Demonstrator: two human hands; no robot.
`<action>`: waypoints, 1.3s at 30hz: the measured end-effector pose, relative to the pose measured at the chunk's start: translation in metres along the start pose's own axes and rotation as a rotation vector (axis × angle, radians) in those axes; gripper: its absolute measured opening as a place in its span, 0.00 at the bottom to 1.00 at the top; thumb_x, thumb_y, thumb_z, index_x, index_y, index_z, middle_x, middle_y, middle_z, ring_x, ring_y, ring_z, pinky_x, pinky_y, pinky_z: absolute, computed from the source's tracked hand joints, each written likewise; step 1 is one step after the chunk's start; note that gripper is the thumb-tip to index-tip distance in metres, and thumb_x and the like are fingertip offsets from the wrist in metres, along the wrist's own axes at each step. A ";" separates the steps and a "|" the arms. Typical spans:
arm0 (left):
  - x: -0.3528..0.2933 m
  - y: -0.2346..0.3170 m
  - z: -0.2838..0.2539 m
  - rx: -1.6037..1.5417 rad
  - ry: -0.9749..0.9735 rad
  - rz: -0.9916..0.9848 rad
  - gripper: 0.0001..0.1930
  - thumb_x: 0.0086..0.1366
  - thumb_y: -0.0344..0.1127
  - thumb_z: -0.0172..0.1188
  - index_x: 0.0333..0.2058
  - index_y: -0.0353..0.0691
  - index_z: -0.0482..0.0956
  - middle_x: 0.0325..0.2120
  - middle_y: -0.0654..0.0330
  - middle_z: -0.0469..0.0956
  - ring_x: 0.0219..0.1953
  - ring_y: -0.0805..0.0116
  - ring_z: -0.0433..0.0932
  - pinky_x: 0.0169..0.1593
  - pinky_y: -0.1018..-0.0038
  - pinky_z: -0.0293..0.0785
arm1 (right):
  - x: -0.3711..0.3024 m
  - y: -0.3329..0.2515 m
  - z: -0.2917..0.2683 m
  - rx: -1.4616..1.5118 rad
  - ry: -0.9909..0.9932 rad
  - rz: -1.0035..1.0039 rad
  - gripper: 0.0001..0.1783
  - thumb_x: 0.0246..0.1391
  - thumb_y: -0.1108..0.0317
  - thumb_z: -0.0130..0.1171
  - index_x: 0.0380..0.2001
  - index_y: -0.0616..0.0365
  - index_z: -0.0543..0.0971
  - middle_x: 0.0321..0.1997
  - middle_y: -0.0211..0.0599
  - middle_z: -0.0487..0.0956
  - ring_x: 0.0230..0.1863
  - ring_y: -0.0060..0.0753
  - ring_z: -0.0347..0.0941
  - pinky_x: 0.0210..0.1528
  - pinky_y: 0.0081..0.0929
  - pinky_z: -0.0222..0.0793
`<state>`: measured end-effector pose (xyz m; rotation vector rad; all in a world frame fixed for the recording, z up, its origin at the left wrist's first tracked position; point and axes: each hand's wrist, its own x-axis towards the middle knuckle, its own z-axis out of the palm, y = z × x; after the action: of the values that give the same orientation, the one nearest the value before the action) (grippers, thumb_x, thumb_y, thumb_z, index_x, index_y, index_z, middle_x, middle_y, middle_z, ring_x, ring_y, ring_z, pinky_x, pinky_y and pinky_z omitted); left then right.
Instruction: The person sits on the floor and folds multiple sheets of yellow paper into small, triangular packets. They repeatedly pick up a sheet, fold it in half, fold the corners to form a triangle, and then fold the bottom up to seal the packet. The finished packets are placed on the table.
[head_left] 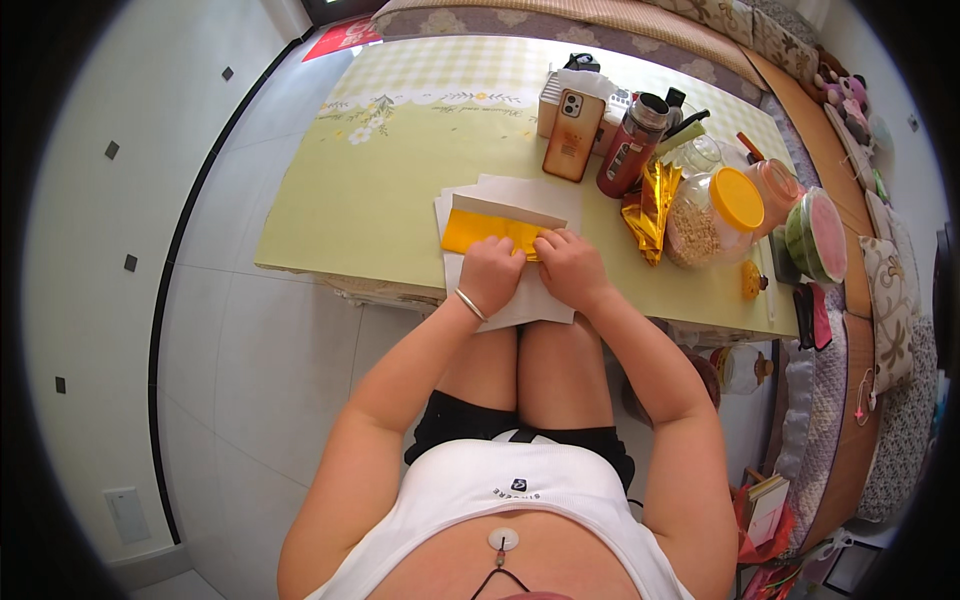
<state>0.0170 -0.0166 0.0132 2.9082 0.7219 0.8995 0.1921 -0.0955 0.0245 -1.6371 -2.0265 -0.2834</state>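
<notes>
A sheet of yellow paper (470,231) with a pale grey strip along its far side lies over white sheets of paper (527,301) near the table's front edge. Its near edge is pinched by my left hand (492,274), whose fingers are closed near its middle. Close beside it, my right hand (570,264) grips the right end of the same paper with bent fingers. My knuckles cover part of the near edge, so how it is folded there cannot be seen. A bangle circles my left wrist.
Right of the paper stand a phone (574,135) leaning on a box, a dark red bottle (632,148), crumpled gold foil (652,212), a yellow-lidded jar (737,200) and a cut watermelon (817,236). The green tablecloth (350,210) covers the table. A sofa (840,400) runs along the right.
</notes>
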 end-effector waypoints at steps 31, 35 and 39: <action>-0.010 0.010 0.008 -0.277 0.183 -0.398 0.05 0.52 0.33 0.71 0.25 0.42 0.83 0.31 0.60 0.77 0.38 0.57 0.75 0.43 0.62 0.72 | -0.019 0.016 0.008 0.650 0.152 0.462 0.07 0.47 0.74 0.67 0.31 0.61 0.80 0.54 0.47 0.79 0.55 0.49 0.76 0.57 0.36 0.73; -0.010 0.011 0.009 -0.274 0.190 -0.402 0.05 0.52 0.33 0.71 0.25 0.42 0.83 0.31 0.60 0.77 0.38 0.58 0.75 0.43 0.62 0.72 | -0.020 0.010 0.009 0.596 0.193 0.379 0.08 0.46 0.74 0.68 0.32 0.59 0.80 0.55 0.47 0.79 0.56 0.50 0.76 0.58 0.37 0.72; -0.010 0.011 0.010 -0.265 0.203 -0.390 0.05 0.52 0.33 0.72 0.25 0.42 0.83 0.32 0.60 0.77 0.38 0.58 0.75 0.43 0.62 0.72 | -0.020 0.008 0.013 0.547 0.183 0.377 0.10 0.45 0.74 0.68 0.33 0.60 0.79 0.55 0.47 0.78 0.57 0.50 0.75 0.58 0.38 0.71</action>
<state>0.0196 -0.0290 0.0014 2.3562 1.0446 1.1433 0.1989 -0.1044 0.0027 -1.5250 -1.4489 0.2318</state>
